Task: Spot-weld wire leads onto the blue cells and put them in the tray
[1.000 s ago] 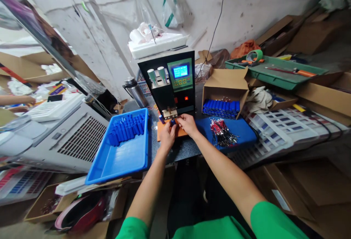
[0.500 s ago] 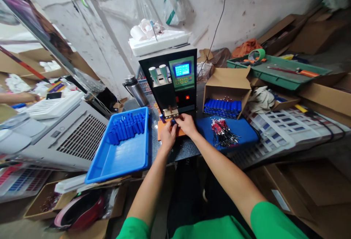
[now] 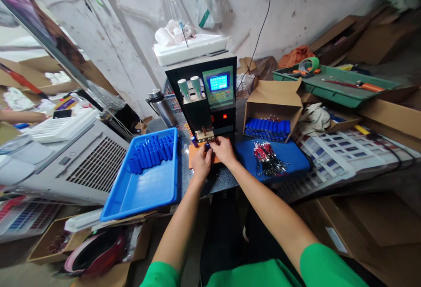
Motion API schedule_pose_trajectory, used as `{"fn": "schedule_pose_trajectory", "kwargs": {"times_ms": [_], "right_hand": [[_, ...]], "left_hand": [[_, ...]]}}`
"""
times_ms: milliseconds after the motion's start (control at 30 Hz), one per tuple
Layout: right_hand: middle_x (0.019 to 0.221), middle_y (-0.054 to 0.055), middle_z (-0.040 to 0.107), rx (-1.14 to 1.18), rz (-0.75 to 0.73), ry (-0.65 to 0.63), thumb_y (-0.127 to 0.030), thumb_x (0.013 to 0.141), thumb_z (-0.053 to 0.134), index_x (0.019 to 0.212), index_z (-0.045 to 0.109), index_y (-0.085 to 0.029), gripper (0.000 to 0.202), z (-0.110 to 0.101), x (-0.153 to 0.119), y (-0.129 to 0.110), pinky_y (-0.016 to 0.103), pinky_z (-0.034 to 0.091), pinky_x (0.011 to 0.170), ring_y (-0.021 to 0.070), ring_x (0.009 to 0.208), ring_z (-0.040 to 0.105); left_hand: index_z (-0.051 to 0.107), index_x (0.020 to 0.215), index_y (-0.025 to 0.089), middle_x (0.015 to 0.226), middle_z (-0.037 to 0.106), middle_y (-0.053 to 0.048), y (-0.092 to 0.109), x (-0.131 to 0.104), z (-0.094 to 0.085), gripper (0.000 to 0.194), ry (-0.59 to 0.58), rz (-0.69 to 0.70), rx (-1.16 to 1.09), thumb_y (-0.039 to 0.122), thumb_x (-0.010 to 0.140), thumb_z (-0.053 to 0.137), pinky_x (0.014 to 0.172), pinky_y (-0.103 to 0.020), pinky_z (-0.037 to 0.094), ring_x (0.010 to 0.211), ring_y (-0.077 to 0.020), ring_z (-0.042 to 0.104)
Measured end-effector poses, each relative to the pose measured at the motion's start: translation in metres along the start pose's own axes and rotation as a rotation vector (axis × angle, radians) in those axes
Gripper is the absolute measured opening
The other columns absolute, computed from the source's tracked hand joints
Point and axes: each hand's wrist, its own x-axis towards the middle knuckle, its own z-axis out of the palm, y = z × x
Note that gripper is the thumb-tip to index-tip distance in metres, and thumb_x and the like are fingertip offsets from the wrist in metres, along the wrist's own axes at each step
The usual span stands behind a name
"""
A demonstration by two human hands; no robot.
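Note:
Both hands meet at the foot of a black machine with a lit blue screen, under its thin metal pins. My left hand is closed around a small blue cylinder, mostly hidden by the fingers. My right hand pinches at the same spot from the right; what lies between its fingertips is too small to make out. An orange pad lies beneath the hands. To the left, a blue tray holds several blue cylinders. Red and black wires lie on a blue surface to the right.
An open cardboard box of blue cylinders stands behind the wires. A steel flask is left of the machine. A green tray with tape and tools sits at the back right. Another person's arm shows at the far left.
The lines on the machine's screen look different. Both hands stay in nearly the same place, and the view has shifted slightly.

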Motion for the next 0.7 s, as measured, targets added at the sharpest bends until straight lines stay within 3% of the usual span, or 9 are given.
{"fn": "schedule_pose_trajectory", "kwargs": {"times_ms": [533, 700], "right_hand": [[0.068, 0.001, 0.066, 0.01, -0.005, 0.011, -0.034, 0.077, 0.06, 0.07, 0.06, -0.02, 0.016, 0.002, -0.001, 0.009, 0.024, 0.042, 0.056, 0.0164, 0.064, 0.059], [0.07, 0.002, 0.068, -0.017, 0.003, -0.012, -0.039, 0.08, 0.06, 0.073, 0.063, -0.019, 0.021, 0.001, -0.001, 0.011, 0.024, 0.044, 0.059, 0.0171, 0.066, 0.061]], "left_hand": [[0.068, 0.103, 0.02, 0.072, 0.064, -0.001, -0.001, -0.004, -0.001, 0.026, -0.012, -0.037, 0.047, 0.037, 0.092, 0.052, 0.063, -0.026, 0.04, 0.059, -0.0144, 0.054], [0.068, 0.103, 0.02, 0.078, 0.068, -0.002, 0.0, -0.003, -0.001, 0.024, -0.011, -0.023, -0.01, 0.036, 0.091, 0.054, 0.065, -0.026, 0.043, 0.064, -0.0158, 0.058]]}}
